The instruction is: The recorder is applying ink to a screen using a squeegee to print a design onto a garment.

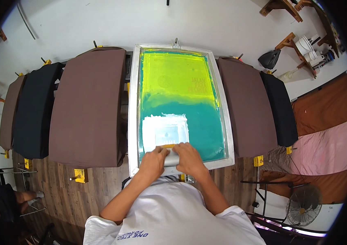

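A screen-printing frame (229, 143) with a pale metal rim lies in front of me. Its mesh is yellow-green at the far half and teal (206, 130) at the near half. White ink (151, 126) covers a squarish patch at the near left of the mesh, around a paler printed shape. Both hands grip one squeegee (171, 159) with a grey handle at the near edge of that patch; a strip of yellow shows beyond the fingers. My left hand (153, 162) is closed on its left end, my right hand (188, 160) on its right end.
Brown cloth-covered boards (88, 110) (247, 110) flank the frame, with black ones (37, 114) (278, 110) farther out. Yellow clamps (81, 175) jut from their ends. A standing fan (302, 208) is at the lower right. Part of another person (24, 200) shows at lower left.
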`<state>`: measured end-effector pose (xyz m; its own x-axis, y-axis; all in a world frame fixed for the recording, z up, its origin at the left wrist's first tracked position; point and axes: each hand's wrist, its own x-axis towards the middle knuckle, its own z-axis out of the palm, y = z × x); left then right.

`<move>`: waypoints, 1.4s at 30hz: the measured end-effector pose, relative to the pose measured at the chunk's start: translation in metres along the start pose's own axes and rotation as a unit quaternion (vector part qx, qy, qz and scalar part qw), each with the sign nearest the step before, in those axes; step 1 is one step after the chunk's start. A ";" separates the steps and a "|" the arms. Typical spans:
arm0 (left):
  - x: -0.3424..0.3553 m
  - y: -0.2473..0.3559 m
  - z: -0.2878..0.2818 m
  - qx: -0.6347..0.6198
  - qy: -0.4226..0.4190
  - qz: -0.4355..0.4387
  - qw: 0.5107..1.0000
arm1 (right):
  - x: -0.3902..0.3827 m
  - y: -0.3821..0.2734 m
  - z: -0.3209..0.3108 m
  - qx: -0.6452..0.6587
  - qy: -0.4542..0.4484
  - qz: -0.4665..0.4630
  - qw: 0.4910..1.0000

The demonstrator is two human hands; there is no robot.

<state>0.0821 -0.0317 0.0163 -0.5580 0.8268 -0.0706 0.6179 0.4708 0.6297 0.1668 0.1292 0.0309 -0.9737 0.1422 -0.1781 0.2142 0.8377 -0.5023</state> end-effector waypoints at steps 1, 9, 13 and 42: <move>-0.006 0.002 0.002 0.001 -0.007 -0.003 1.000 | -0.006 -0.003 -0.001 0.001 -0.004 0.002 1.000; 0.045 -0.001 -0.046 -0.023 -0.120 -0.064 0.990 | 0.048 -0.006 -0.045 -0.028 -0.128 0.045 0.990; 0.035 -0.025 -0.005 -0.022 0.069 0.051 0.996 | 0.040 0.014 -0.001 -0.077 0.030 -0.042 0.996; -0.015 0.011 -0.019 0.015 -0.087 0.011 0.996 | -0.017 -0.013 -0.012 -0.043 -0.109 0.016 0.993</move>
<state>0.0868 -0.0451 0.0389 -0.4408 0.8770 -0.1911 0.6465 0.4579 0.6102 0.1793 0.1220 0.0507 -0.9244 0.0593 -0.3767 0.2281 0.8776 -0.4216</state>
